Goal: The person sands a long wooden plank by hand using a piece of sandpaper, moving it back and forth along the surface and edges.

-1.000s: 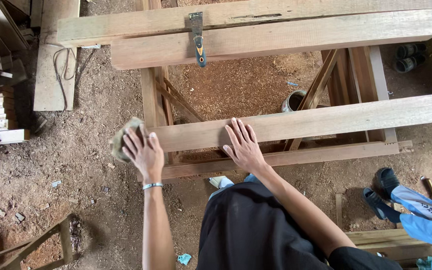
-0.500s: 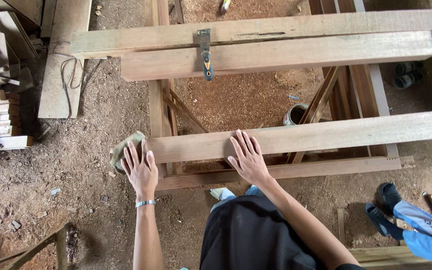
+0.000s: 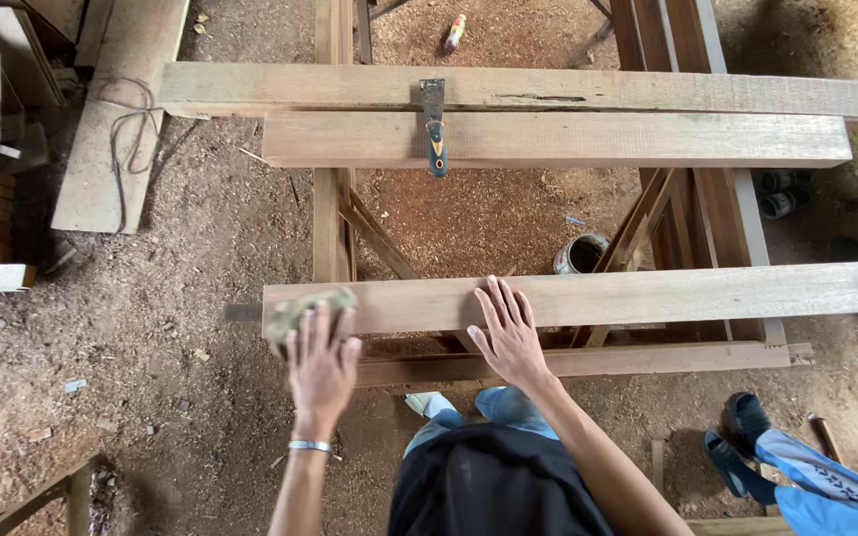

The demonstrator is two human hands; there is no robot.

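A long wooden plank point(image 3: 667, 296) lies across a wooden trestle frame point(image 3: 331, 213) in front of me. My left hand point(image 3: 321, 362) presses a worn piece of sandpaper point(image 3: 302, 307) flat on the plank's left end, fingers spread over it. My right hand point(image 3: 508, 333) rests flat on the plank near its middle, fingers apart, holding nothing. A silver bracelet point(image 3: 309, 446) circles my left wrist.
Two more planks point(image 3: 588, 137) lie across the far side of the frame, a putty knife point(image 3: 435, 126) resting on them. A small tin can point(image 3: 579, 254) stands on the sawdust floor below. Boards and a cord point(image 3: 116, 129) lie at left. Another person's legs and sandals point(image 3: 746, 437) are at lower right.
My left hand with the sandpaper has slid rightward, from off the plank's left end onto its top. My right hand stays pressed on the plank. The view has tilted slightly.
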